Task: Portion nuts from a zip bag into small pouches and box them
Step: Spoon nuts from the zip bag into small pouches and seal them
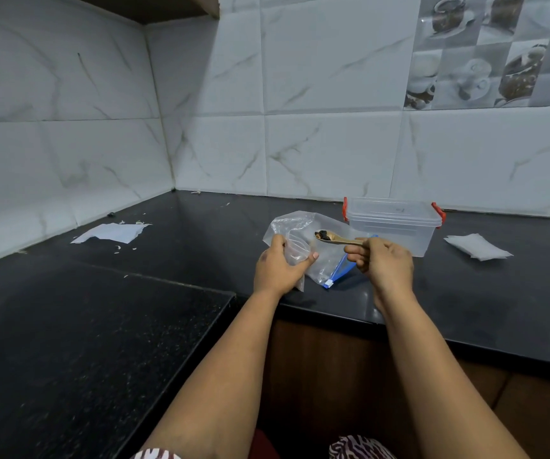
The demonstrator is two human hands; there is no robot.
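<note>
Nuts (324, 234): dark heap in the bowl of a wooden spoon (338, 239), held level over the clear zip bag (313, 246) with blue closure, lying on the black counter (181, 246); right hand (381, 265) pinches the spoon handle, fingers curled. Small pouch (295, 251): clear, mouth up, gripped by the left hand (275, 268), fingers wrapped round it, just left of the spoon. Box (394, 225): clear, lidded, red clips, behind the bag; white packets (477, 246) to its right, torn paper (111, 232) far left

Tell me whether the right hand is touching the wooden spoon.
Touching. The head view shows the right hand with its fingers curled round the handle end of the wooden spoon, holding its loaded bowl in the air.
</note>
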